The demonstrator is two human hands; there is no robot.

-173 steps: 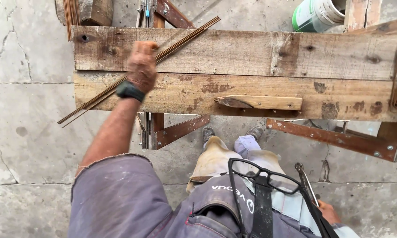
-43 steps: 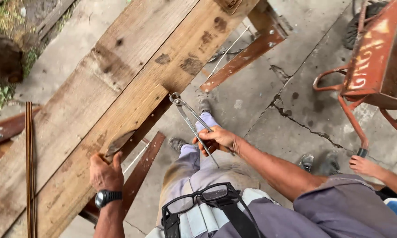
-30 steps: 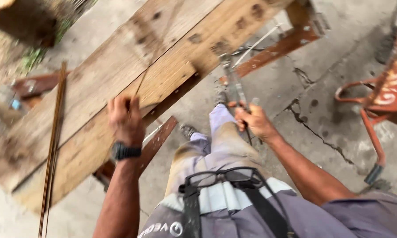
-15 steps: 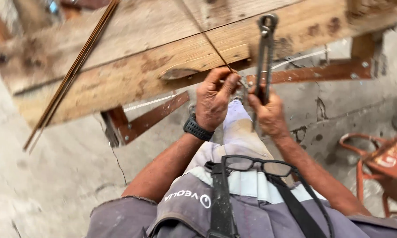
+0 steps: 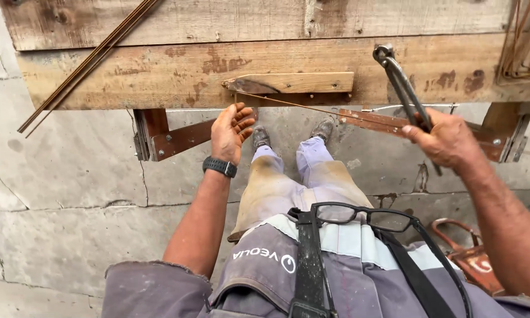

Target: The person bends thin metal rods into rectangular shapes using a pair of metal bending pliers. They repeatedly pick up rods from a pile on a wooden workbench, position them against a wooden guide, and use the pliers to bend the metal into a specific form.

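I stand at a rough wooden plank bench (image 5: 176,65). My right hand (image 5: 447,138) grips the handles of dark metal pincers (image 5: 401,82), whose jaws point up over the bench's front edge. A thin rusty wire (image 5: 300,108) runs from my right hand leftwards to a small wooden block (image 5: 294,82) fixed on the plank. My left hand (image 5: 229,131) is open, palm up, just below the wire's left end and the block, with a dark watch on the wrist.
A bundle of thin rusty rods (image 5: 85,62) lies diagonally across the bench's left side. Bent wire pieces (image 5: 524,50) hang at the bench's right end. Rusty steel braces (image 5: 179,138) sit under the planks. A reddish metal frame (image 5: 471,259) stands on the cracked concrete floor at right.
My view has swung round to face the bench squarely. My hands, close together half a second ago, have spread apart; the left hand has opened, the right has carried the pincers rightwards.
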